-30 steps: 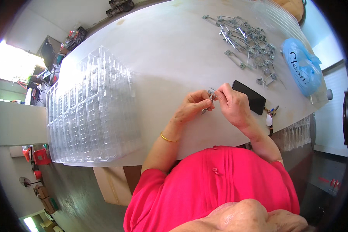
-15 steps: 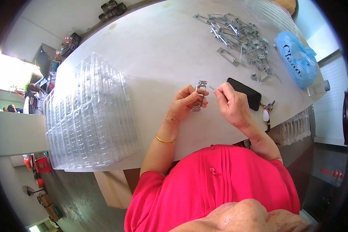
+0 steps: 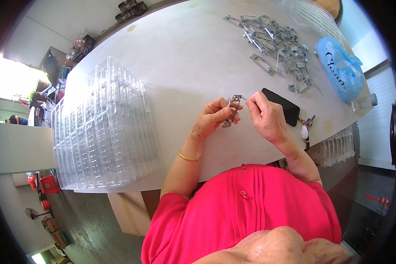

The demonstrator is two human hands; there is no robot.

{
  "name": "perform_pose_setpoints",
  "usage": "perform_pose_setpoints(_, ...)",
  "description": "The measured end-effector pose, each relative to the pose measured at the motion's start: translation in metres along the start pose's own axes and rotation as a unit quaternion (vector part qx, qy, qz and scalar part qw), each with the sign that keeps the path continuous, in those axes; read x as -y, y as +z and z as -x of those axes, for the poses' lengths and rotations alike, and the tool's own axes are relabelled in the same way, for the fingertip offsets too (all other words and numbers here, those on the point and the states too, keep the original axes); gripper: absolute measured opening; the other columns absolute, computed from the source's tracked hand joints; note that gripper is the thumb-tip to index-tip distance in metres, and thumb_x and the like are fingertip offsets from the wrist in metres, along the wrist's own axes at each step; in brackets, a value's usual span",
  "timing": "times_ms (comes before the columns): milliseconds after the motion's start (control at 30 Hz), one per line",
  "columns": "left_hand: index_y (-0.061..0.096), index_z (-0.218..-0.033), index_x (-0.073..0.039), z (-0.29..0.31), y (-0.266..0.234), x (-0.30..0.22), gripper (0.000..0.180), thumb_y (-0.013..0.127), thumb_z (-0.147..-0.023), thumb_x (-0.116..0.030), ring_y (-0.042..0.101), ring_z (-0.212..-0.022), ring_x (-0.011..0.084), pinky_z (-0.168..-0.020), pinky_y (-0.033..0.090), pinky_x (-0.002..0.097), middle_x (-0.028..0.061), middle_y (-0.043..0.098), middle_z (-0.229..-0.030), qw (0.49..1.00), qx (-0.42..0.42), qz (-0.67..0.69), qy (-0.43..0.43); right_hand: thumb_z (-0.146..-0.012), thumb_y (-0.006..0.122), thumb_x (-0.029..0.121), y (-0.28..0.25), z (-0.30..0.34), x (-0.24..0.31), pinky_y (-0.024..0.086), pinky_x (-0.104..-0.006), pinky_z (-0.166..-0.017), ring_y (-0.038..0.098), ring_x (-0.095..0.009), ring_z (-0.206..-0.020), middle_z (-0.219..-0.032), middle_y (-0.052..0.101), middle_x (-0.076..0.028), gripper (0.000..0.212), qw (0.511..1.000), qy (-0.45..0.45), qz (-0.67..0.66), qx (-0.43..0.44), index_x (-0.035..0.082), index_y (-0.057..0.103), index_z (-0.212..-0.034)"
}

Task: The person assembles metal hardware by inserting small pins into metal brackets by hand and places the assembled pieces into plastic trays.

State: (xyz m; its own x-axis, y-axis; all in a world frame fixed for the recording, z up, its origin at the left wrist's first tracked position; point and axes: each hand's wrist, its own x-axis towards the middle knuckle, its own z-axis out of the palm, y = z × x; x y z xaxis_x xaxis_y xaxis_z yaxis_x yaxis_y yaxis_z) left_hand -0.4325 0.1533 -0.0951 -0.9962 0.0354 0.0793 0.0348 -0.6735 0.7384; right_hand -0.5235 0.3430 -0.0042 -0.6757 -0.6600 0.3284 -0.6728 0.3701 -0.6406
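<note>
My left hand [image 3: 214, 118] pinches a small metal bracket [image 3: 236, 102], a narrow frame with wider ends, held upright over the table. Beside it, my right hand [image 3: 265, 115] has thumb and forefinger closed on a thin metal pin [image 3: 245, 98]. The pin's tip meets the bracket's upper end; whether it sits in a hole is too small to tell. Farther off, at the back right, lies a loose heap of similar metal brackets [image 3: 290, 46]. Just right of my right hand rests a black phone [image 3: 290, 110].
Stacked clear plastic trays [image 3: 105, 132] fill the left of the white table [image 3: 185, 53]. A blue plastic bag [image 3: 339, 68] and a clear bottle [image 3: 361, 103] stand at the right edge. Keys [image 3: 304, 130] lie below the phone. A cardboard box [image 3: 127, 213] is under the front edge.
My right hand has brought the pin left against the bracket's upper end. The bracket has tilted slightly in my left hand, which keeps its grip.
</note>
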Motion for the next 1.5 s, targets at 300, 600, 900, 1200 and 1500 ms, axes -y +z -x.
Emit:
perform_pose_setpoints(300,0.059,-0.086,-0.007,-0.001,0.001,0.005,0.02,0.066,-0.101,-0.018,0.07,-0.091,0.0198,-0.083,0.055,0.0388,0.0182,0.068,-0.119,0.998,0.031,-0.059,-0.015,-0.099,0.063,0.015,0.005,0.002,-0.007,0.047,-0.0435,-0.053,0.066,-0.037,-0.06,-0.067,0.062,-0.017,0.015,0.992,0.09,-0.082,0.034,0.003,0.055,-0.092)
perform_pose_setpoints(600,0.058,-0.089,-0.006,0.001,0.007,0.003,0.021,0.065,-0.102,-0.021,0.071,-0.09,0.0205,-0.081,0.056,0.0365,0.0182,0.069,-0.118,0.999,-0.004,-0.036,-0.027,-0.098,0.062,0.014,0.002,0.004,-0.003,0.046,-0.0431,-0.053,0.064,-0.035,-0.057,-0.064,0.061,-0.016,0.015,0.987,0.12,-0.094,0.054,0.003,0.055,-0.091)
perform_pose_setpoints(900,0.057,-0.088,-0.007,-0.001,-0.001,0.009,0.019,0.063,-0.102,-0.018,0.07,-0.093,0.026,-0.085,0.056,0.0425,0.0191,0.07,-0.12,0.998,0.013,-0.048,-0.024,-0.099,0.061,0.013,0.0,0.012,0.001,0.046,-0.0427,-0.052,0.064,-0.034,-0.056,-0.065,0.062,-0.017,0.015,0.989,0.103,-0.095,0.038,0.003,0.054,-0.09)
perform_pose_setpoints(1200,0.058,-0.088,-0.009,-0.003,0.001,0.005,0.016,0.062,-0.102,-0.014,0.07,-0.1,0.0259,-0.086,0.056,0.041,0.012,0.071,-0.119,0.999,-0.047,0.01,0.02,-0.101,0.057,0.013,-0.001,0.014,0.014,0.048,-0.0335,-0.051,0.066,-0.017,-0.053,-0.059,0.062,-0.009,0.016,0.969,0.15,-0.177,0.091,0.003,0.055,-0.09)
perform_pose_setpoints(1500,0.056,-0.087,-0.007,-0.001,0.006,0.005,0.019,0.063,-0.102,-0.014,0.069,-0.099,0.0225,-0.084,0.057,0.0377,0.0141,0.067,-0.12,0.999,-0.027,0.023,0.001,-0.101,0.058,0.014,0.0,0.006,0.013,0.049,-0.033,-0.05,0.066,-0.017,-0.054,-0.063,0.066,-0.01,0.017,0.97,0.143,-0.185,0.07,0.001,0.056,-0.09)
